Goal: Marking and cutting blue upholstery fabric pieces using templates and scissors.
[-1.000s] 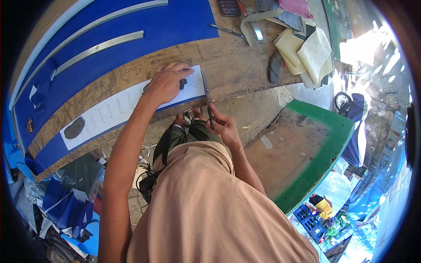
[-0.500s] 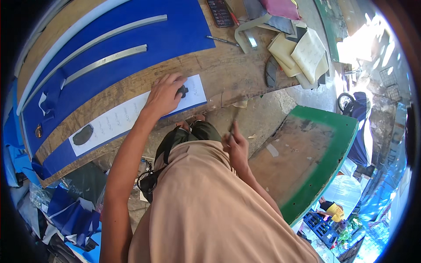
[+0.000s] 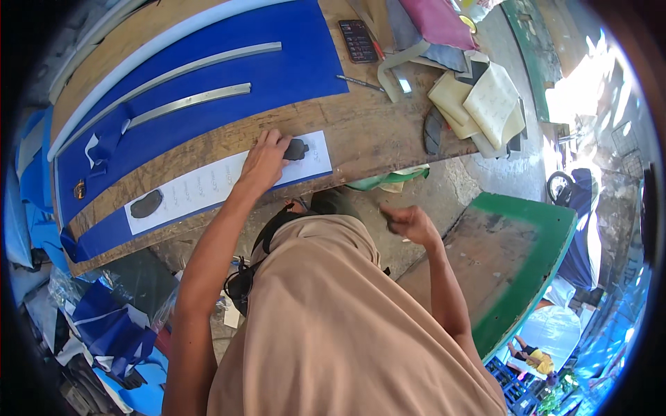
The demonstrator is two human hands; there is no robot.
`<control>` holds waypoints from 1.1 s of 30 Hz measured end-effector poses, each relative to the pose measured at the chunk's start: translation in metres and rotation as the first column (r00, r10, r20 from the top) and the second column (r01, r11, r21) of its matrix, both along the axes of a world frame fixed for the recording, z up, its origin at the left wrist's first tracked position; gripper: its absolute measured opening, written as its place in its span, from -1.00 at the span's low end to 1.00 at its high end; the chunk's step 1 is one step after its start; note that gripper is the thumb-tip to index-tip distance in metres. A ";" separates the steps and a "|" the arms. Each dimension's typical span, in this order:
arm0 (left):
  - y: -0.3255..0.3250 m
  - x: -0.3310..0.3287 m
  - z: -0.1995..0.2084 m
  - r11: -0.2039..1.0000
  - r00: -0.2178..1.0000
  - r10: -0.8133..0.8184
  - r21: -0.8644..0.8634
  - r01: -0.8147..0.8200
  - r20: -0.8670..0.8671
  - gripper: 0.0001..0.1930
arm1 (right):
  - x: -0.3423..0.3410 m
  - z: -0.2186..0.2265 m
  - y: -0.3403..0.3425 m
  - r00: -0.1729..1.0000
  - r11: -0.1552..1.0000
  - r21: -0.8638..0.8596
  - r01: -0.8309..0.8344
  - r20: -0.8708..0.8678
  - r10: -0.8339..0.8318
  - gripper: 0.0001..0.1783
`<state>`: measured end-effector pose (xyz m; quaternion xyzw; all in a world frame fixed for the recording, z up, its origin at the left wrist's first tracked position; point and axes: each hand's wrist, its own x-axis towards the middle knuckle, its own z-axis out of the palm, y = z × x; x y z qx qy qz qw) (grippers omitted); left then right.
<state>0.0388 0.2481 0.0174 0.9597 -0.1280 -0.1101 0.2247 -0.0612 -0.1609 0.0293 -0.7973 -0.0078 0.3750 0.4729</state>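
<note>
My left hand (image 3: 265, 161) lies flat on a long white paper strip (image 3: 208, 184) at the near edge of the wooden workbench (image 3: 374, 132), fingertips beside a small dark flat piece (image 3: 297, 148). A second dark oval piece (image 3: 146, 204) rests on the strip's left end. The strip lies over the edge of a blue sheet (image 3: 277, 62). My right hand (image 3: 409, 223) hangs below the bench edge, off the paper, fingers curled. I cannot make out whether anything is in it.
Two curved metal strips (image 3: 187, 100) lie on the blue sheet. A dark phone-like device (image 3: 359, 40), a pen (image 3: 361, 83), cream foam pieces (image 3: 485, 104) and pink cloth (image 3: 437, 21) crowd the bench's right end. A green-edged board (image 3: 513, 256) stands lower right; blue scraps (image 3: 104, 326) litter the floor.
My right hand, which held a thin tool at the paper's right edge, has dropped down and to the right, away from the bench. My left hand stays on the strip.
</note>
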 end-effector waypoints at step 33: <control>-0.192 -0.068 -0.027 -0.840 0.072 0.267 -0.269 -0.471 -0.961 -0.81 | 0.268 -0.035 -0.021 0.434 0.834 0.521 -0.179 -0.719 0.543 -0.08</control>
